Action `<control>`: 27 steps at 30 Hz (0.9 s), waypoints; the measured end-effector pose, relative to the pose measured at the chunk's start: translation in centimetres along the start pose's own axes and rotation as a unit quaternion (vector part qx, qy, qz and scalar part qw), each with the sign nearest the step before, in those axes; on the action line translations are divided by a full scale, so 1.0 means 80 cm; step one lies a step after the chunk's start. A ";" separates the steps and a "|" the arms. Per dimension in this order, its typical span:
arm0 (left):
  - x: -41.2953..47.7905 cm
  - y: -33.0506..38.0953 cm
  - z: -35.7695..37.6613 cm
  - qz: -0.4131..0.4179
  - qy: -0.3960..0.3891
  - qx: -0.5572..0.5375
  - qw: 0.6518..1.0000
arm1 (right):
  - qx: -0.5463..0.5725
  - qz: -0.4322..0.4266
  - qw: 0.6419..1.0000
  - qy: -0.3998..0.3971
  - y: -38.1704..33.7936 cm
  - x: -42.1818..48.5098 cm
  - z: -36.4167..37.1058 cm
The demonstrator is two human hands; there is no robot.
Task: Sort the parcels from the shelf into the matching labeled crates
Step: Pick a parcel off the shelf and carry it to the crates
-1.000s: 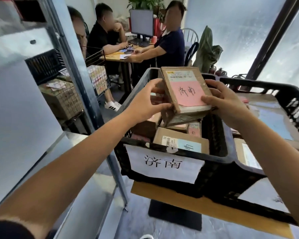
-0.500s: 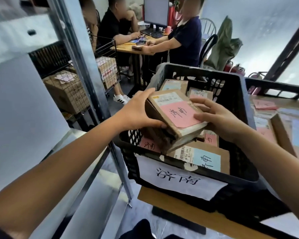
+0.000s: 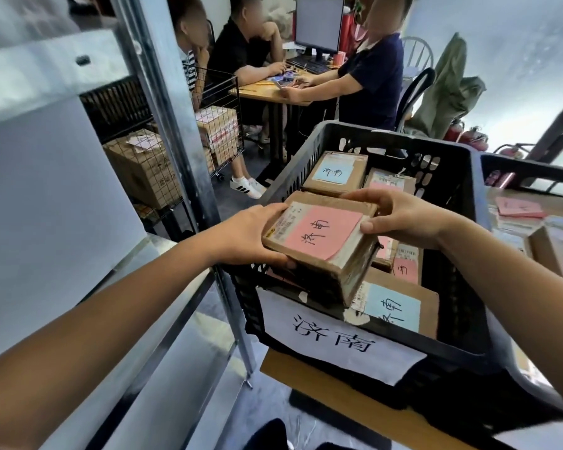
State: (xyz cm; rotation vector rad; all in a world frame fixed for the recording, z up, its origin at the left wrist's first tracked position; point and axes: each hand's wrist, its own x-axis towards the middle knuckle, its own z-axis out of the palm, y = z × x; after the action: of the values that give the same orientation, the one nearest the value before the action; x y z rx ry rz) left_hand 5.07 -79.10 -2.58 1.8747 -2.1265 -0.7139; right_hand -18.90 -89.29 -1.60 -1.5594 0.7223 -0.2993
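- Head view: you hold a brown parcel (image 3: 319, 237) between both hands, over the near left part of the black crate (image 3: 394, 133).
- Your left hand (image 3: 251, 238) grips the parcel's left end, fingers curled beneath it.
- Your right hand (image 3: 400, 219) pinches the right end, thumb on the top face and fingers along the far edge.
- The parcel is tilted, and a pink note with handwritten characters covers most of its top.
- You cannot tell whether it touches the parcels below.
- A white paper label (image 3: 335, 339) with large black characters hangs on the crate's front wall.
- Inside the crate, a blue-note parcel (image 3: 400, 306) lies near the front and another parcel (image 3: 335, 173) lies at the back.
- A metal shelf post (image 3: 173, 141) stands just left of the crate.
- A second black crate (image 3: 533, 167) sits to the right.
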 end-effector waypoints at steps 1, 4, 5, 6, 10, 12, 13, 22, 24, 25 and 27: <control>-0.002 -0.001 0.001 -0.007 -0.014 0.011 1.000 | -0.017 -0.007 1.000 0.007 0.000 0.000 0.001; -0.003 -0.006 -0.001 -0.011 -0.025 0.034 0.999 | -0.061 0.006 0.998 0.019 0.002 -0.004 0.007; -0.003 -0.007 -0.002 -0.003 -0.028 0.040 0.999 | -0.075 0.017 0.997 0.012 0.004 -0.005 0.010; -0.002 -0.005 -0.003 0.011 -0.036 0.044 0.998 | -0.090 0.027 0.996 0.003 0.003 -0.007 0.014; -0.001 0.005 -0.006 0.053 -0.062 0.021 0.996 | -0.127 0.014 0.992 0.015 -0.004 -0.008 0.025; -0.001 0.007 -0.009 0.050 -0.056 -0.038 0.996 | -0.136 -0.003 0.990 0.046 -0.009 -0.006 0.027; -0.003 0.006 -0.010 0.043 -0.053 -0.072 0.995 | -0.134 -0.007 0.989 0.054 -0.011 -0.004 0.028; 0.004 0.011 -0.002 0.000 -0.067 -0.288 0.955 | -0.154 -0.002 0.979 0.136 -0.026 0.023 0.041; 0.010 0.014 -0.002 -0.011 -0.045 -0.299 0.953 | -0.157 0.000 0.976 0.149 -0.030 0.026 0.044; 0.013 0.015 -0.002 -0.016 -0.038 -0.308 0.951 | -0.155 0.000 0.976 0.154 -0.031 0.028 0.044; 0.019 0.014 -0.001 -0.026 -0.035 -0.331 0.943 | -0.147 -0.003 0.975 0.168 -0.032 0.031 0.043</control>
State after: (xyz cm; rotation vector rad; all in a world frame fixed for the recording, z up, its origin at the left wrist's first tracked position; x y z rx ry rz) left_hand 3.88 -80.54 -2.16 1.5406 -1.5757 -1.3209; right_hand -14.32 -88.09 -0.20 -1.8143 1.0621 -0.4853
